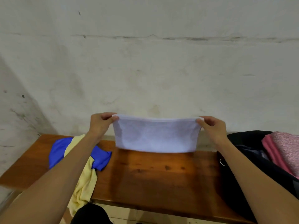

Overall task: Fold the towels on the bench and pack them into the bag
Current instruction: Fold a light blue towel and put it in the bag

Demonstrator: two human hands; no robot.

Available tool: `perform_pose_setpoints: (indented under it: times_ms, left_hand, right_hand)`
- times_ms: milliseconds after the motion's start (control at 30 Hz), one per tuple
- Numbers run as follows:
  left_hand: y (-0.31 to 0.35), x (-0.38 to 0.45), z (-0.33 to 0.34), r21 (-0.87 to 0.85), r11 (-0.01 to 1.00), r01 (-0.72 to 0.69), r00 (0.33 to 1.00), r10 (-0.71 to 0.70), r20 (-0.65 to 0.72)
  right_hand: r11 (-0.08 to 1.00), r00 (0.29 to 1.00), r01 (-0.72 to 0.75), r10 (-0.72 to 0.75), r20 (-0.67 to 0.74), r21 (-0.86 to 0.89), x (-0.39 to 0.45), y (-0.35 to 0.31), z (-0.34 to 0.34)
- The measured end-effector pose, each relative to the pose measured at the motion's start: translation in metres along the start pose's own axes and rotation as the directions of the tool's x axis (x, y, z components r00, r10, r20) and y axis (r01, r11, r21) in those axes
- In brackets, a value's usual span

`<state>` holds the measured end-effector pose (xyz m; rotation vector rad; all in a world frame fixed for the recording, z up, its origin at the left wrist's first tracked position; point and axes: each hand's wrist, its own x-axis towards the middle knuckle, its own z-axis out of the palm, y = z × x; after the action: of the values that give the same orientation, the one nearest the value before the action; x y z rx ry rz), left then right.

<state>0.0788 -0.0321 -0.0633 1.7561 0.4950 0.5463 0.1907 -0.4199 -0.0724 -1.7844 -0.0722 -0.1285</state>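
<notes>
Below the fingers runs the wooden bench (161,175), set against a stained wall (145,62). Right of the right hand (213,128) sits the black bag (242,175), a pink towel (281,151) inside. Between both hands hangs the white towel (155,135), doubled over, its top corners pinched by thumb and fingers of each; the left hand (99,122) takes the left corner. Under the left forearm lie a blue towel (58,151) and a yellow towel (84,183).

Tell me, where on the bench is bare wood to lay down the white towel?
The bench is bare in the middle, under the white towel, between the blue towel and the black bag. Crowded: the left, where the yellow towel lies too.
</notes>
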Motion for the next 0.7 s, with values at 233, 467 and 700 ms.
perform_pose_setpoints:
  times_ms: [233, 467, 700]
  left_hand:
    - [0.004, -0.025, -0.026, 0.15, 0.96, -0.235, 0.961, 0.207, 0.182]
    - [-0.087, -0.082, -0.043, 0.64, 0.647, -0.415, 0.827, -0.024, 0.561]
    - [-0.115, -0.102, -0.048, 0.692, 0.53, -0.49, 0.799, -0.043, 0.6]
  right_hand:
    - [0.955, 0.977, 0.161, -0.117, 0.179, -0.251, -0.015, -0.001, -0.022]
    - [0.684, 0.821, 0.293, 0.179, 0.542, -0.669, -0.074, 0.051, -0.022]
    - [0.548, 0.758, 0.388, 0.268, 0.595, -0.741, -0.098, 0.069, -0.023]
